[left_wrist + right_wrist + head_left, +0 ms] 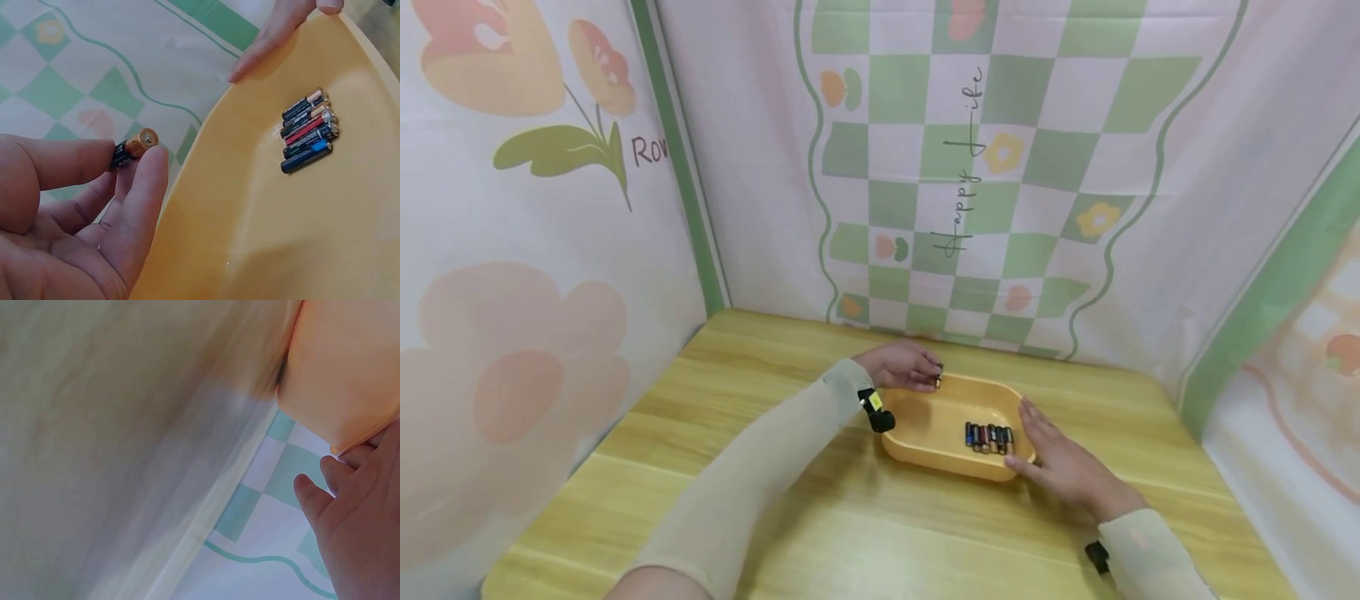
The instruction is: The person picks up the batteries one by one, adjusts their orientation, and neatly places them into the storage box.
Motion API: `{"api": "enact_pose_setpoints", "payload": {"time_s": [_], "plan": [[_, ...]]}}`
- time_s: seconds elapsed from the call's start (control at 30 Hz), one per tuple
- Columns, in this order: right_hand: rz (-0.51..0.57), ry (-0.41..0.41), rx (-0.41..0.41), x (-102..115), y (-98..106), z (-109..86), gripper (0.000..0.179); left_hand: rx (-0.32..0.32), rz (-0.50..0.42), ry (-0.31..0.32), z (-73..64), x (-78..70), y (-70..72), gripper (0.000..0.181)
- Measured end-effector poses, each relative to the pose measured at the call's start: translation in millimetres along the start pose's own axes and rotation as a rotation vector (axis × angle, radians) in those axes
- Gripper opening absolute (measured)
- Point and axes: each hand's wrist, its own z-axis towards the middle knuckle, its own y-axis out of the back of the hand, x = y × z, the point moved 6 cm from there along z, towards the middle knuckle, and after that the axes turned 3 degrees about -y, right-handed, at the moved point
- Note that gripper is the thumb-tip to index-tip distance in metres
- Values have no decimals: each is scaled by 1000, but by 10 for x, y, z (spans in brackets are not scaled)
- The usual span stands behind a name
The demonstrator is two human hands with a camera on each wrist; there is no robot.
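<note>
Between thumb and fingertips my left hand point(904, 367) pinches a small battery point(134, 148), black with a copper-coloured end. It holds the battery over the far left rim of a yellow plastic tray point(947, 463). Inside the tray, towards its right end, several batteries point(988, 438) lie side by side in a row; black, red and blue casings show in the left wrist view. My right hand point(1067, 467) holds the tray's right end, thumb at the near rim and fingers along the outside. In the right wrist view its fingertips are partly hidden behind the tray wall point(344, 369).
The tray stands on a wood-grain table point(865, 533). Behind the table hangs a green-and-white checked curtain point(955, 167), with a flowered curtain point(520, 333) on the left and another panel point(1300, 367) on the right.
</note>
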Motion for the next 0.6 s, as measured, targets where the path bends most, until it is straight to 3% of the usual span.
{"api": "enact_pose_setpoints", "payload": {"time_s": [0.13,0.6], "plan": [[-4,-1,-1,-2,0,-1,89,2,-1,2,45,48,-50,12],[-5,5,-12,0,4,2,89,17,78,10,176,225,-172,15]]}}
